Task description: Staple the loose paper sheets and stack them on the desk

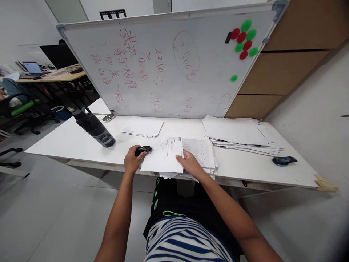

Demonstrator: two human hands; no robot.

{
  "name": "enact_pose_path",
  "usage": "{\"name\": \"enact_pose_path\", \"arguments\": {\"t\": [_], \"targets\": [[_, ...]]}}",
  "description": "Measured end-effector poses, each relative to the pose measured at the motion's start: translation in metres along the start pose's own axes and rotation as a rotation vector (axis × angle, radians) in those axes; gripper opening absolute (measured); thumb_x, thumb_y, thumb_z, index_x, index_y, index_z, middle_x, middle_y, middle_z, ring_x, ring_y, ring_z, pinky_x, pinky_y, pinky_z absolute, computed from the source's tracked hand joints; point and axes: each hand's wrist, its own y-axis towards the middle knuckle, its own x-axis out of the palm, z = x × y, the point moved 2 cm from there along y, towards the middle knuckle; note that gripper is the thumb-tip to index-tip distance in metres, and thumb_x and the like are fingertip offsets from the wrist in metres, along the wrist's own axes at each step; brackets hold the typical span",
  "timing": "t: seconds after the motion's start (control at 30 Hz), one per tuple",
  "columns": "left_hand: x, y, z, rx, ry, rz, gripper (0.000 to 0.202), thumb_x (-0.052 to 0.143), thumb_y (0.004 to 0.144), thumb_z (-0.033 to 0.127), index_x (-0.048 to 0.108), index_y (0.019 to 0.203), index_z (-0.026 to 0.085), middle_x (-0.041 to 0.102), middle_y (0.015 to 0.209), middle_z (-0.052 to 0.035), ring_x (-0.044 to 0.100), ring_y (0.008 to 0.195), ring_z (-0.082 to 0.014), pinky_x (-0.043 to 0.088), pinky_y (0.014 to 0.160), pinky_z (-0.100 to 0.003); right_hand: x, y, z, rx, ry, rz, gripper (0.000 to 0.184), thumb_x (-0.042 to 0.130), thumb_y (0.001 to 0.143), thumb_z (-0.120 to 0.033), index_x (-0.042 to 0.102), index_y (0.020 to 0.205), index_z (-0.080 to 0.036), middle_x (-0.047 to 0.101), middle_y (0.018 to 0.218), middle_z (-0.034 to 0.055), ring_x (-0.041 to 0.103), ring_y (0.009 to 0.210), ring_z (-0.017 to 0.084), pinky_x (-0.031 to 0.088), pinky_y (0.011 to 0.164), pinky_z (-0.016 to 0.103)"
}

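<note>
My left hand (132, 159) is closed around a black stapler (144, 149), whose front end meets the upper left corner of a printed paper sheet (162, 160). Whether more sheets lie beneath that one at the corner, I cannot tell. Thumb on top, my right hand (191, 165) pinches the right edge of the same sheet. Partly under it and to the right is a pile of printed papers (200, 153), its lower sheets uneven and reaching over the table's front edge. Behind the held sheet lies a smaller stack of white papers (144, 126).
A dark water bottle (95, 130) stands left on the white table (62, 140). A whiteboard (169, 65) with magnets leans behind. To the right are a large paper stack (237, 131) and a small dark object (284, 160). Someone sits by a green chair (21, 107) far left.
</note>
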Motion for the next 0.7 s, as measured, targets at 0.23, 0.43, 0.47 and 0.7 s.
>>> {"name": "enact_pose_path", "arguments": {"t": [0.23, 0.43, 0.47, 0.7], "targets": [[-0.002, 0.003, 0.005, 0.05, 0.03, -0.065, 0.039, 0.043, 0.094, 0.047, 0.065, 0.115, 0.022, 0.065, 0.121, -0.0096, 0.059, 0.113, -0.0252, 0.044, 0.098, -0.037, 0.002, 0.003, 0.005, 0.112, 0.072, -0.029, 0.049, 0.061, 0.085, -0.049, 0.063, 0.124, -0.019, 0.073, 0.086, 0.006, 0.06, 0.055, 0.017, 0.049, 0.048, 0.029], [-0.003, 0.013, 0.007, -0.16, -0.164, -0.024, 0.066, 0.02, 0.097, 0.06, 0.072, 0.101, 0.02, 0.07, 0.111, -0.0122, 0.061, 0.11, -0.027, 0.044, 0.096, -0.04, 0.003, 0.007, 0.018, 0.099, 0.127, -0.034, 0.05, 0.06, 0.085, -0.058, 0.064, 0.119, -0.021, 0.073, 0.088, 0.0057, 0.065, 0.063, 0.018, 0.053, 0.056, 0.031], [-0.003, 0.018, 0.009, -0.203, -0.176, -0.009, 0.071, 0.017, 0.096, 0.063, 0.073, 0.1, 0.02, 0.071, 0.107, -0.0128, 0.061, 0.109, -0.0287, 0.043, 0.096, -0.042, 0.003, 0.008, 0.02, 0.082, 0.129, -0.031, 0.05, 0.06, 0.085, -0.058, 0.065, 0.119, -0.021, 0.074, 0.092, 0.0061, 0.067, 0.071, 0.02, 0.055, 0.063, 0.032], [-0.012, 0.058, 0.054, -0.171, -0.024, 0.057, 0.08, 0.009, 0.096, 0.065, 0.074, 0.103, 0.02, 0.072, 0.092, -0.0132, 0.06, 0.109, -0.0333, 0.033, 0.104, -0.051, 0.002, 0.008, 0.021, 0.094, 0.092, -0.033, 0.052, 0.06, 0.086, -0.058, 0.064, 0.122, -0.021, 0.074, 0.09, 0.0063, 0.069, 0.082, 0.023, 0.057, 0.073, 0.038]]}}
